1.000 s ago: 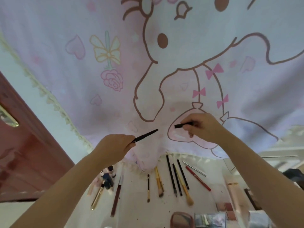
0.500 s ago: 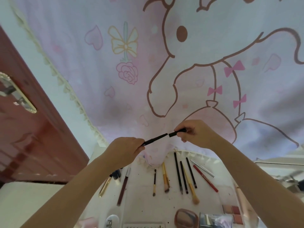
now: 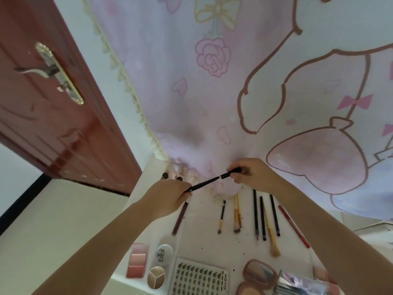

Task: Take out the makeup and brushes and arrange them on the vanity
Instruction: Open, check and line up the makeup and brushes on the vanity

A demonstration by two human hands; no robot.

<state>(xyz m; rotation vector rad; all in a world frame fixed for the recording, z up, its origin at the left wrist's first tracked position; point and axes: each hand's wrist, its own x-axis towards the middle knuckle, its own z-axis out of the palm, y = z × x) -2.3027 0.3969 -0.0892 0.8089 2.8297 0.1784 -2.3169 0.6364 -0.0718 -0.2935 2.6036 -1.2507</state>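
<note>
My left hand [image 3: 170, 196] grips a thin black makeup pencil [image 3: 204, 184] by its lower end, above the white vanity [image 3: 204, 248]. My right hand [image 3: 253, 173] pinches the pencil's black cap [image 3: 230, 173] at the tip; a small gap shows between cap and pencil. Below the hands, several brushes and pencils lie in a row: a dark brown pencil [image 3: 179, 219], a small gold brush [image 3: 221, 217], a yellow brush [image 3: 236, 213], black pencils [image 3: 255, 213] and a red pencil [image 3: 293, 225].
Near the front edge lie a pink blush palette [image 3: 137, 260], a round white compact [image 3: 164, 254], a tri-colour compact [image 3: 156, 276], a lash tray [image 3: 200, 277], an open mirror compact [image 3: 259, 273] and a clear pouch [image 3: 302, 283]. A pink cartoon curtain [image 3: 234, 81] hangs behind. A red door [image 3: 42, 103] stands left.
The two hands came together, bringing the cap to the pencil tip. Both hands dropped closer to the vanity, and the view tilted down and left, revealing more makeup.
</note>
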